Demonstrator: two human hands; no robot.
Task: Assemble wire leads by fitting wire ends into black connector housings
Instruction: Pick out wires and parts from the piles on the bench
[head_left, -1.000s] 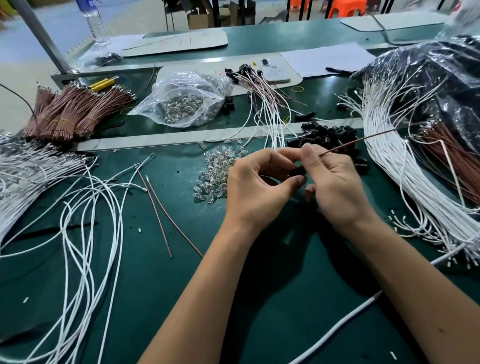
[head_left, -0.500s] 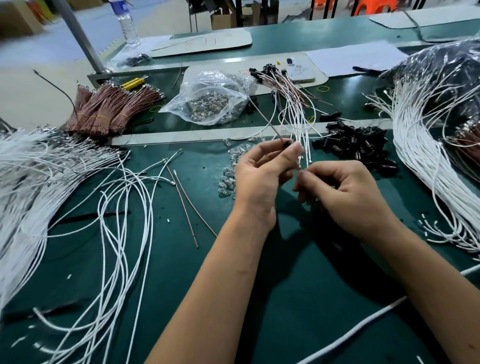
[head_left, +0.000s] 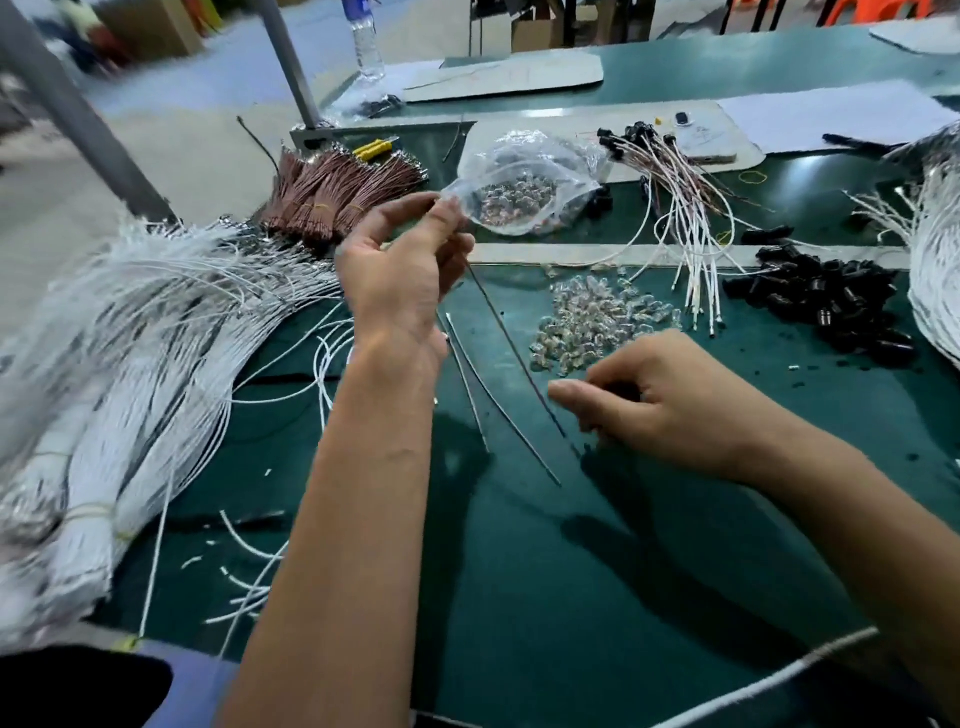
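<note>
My left hand (head_left: 405, 270) is raised above the green mat and pinches the top end of a thin brown wire (head_left: 511, 348). The wire hangs down and to the right toward my right hand (head_left: 675, 405). That hand is low over the mat with its fingers curled and its thumb tip by the wire's lower end. Blur hides whether it holds anything. A pile of black connector housings (head_left: 821, 301) lies at the right. Finished leads with black housings (head_left: 675, 208) fan out behind it.
Two loose brown wires (head_left: 483, 395) lie on the mat (head_left: 571, 571) between my arms. Small clear parts (head_left: 597, 322) are heaped at the centre, with a plastic bag (head_left: 524, 182) of them behind. Brown wire bundles (head_left: 337, 192) and white wire bundles (head_left: 130, 338) are at the left, and more white wires (head_left: 935, 260) at the right.
My hands have moved apart. The left hand rose up and to the left with the brown wire, and the right hand dropped toward the mat. The view swung left.
</note>
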